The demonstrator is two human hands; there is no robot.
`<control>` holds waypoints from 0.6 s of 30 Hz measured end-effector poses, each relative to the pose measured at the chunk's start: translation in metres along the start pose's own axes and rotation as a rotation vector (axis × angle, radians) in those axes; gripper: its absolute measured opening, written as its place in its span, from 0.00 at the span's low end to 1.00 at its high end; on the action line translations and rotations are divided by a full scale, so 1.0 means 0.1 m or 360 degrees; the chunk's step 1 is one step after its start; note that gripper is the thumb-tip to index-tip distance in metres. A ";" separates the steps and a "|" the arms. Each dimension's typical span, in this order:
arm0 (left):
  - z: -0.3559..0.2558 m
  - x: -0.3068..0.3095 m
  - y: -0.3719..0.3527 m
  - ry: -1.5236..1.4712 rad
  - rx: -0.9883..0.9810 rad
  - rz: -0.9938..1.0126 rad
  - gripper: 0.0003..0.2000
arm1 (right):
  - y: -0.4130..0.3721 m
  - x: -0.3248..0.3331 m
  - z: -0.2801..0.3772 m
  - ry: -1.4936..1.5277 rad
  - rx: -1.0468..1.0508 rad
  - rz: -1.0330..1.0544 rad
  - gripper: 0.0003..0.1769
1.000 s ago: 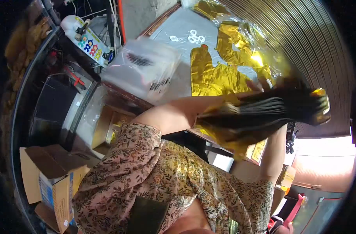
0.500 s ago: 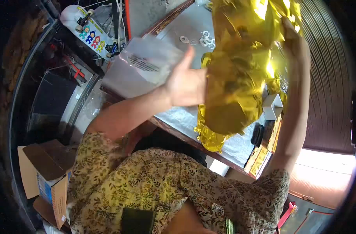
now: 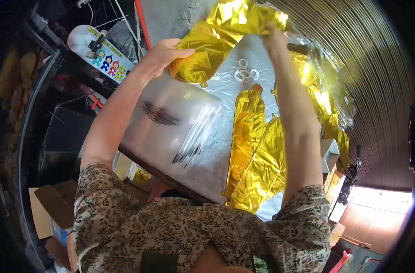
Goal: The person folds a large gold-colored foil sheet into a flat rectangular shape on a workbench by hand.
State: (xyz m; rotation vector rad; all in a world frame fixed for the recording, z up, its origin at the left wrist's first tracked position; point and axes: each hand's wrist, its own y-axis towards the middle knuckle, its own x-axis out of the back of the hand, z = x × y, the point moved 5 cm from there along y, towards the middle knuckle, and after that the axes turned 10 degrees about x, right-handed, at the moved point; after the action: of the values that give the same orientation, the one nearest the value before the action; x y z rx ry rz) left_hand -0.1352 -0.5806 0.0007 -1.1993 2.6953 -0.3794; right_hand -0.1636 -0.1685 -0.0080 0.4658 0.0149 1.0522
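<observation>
My left hand grips one end of a flat, uninflated gold foil balloon, its thumb over the foil. At the balloon's other end, my right hand is closed on the foil, slightly blurred. The balloon stretches between both hands above the far part of the table, bent and creased. Below it lies a clear plastic bag with dark print. Nearer my right forearm, another flat gold foil balloon rests on the table, partly covered by that arm.
Several small white rings of cord lie on the silvery table cover. More gold foil and clear film are at the right edge, near a white box. A skateboard and an open cardboard box stand left.
Both hands have moved up and away from me, the left one also leftward, carrying the gold foil balloon. The balloon now spans between them, uncovering the other gold foil on the table.
</observation>
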 end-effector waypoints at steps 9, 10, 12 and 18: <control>0.37 0.18 0.47 0.0776 -0.0438 -0.0374 0.26 | -0.92 -0.47 0.36 -0.1262 0.0690 -0.0052 0.23; 0.35 0.16 0.46 0.1124 -0.0629 -0.0468 0.26 | -1.04 -0.64 0.58 -0.1169 0.1003 0.0163 0.24; 0.35 0.15 0.42 0.1190 -0.0541 -0.0485 0.23 | -1.10 -0.95 0.34 -0.0904 0.0999 0.0358 0.25; 0.27 0.21 0.24 0.1513 -0.0676 -0.0485 0.19 | -1.26 -1.33 -0.03 -0.1222 0.0912 0.0702 0.31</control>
State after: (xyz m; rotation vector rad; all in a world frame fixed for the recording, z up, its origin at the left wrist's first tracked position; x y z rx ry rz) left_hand -0.1593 -0.5847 -0.0330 -1.9531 3.5011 -0.5412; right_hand -0.1267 -0.3306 -0.0856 1.4207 -0.4979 1.2335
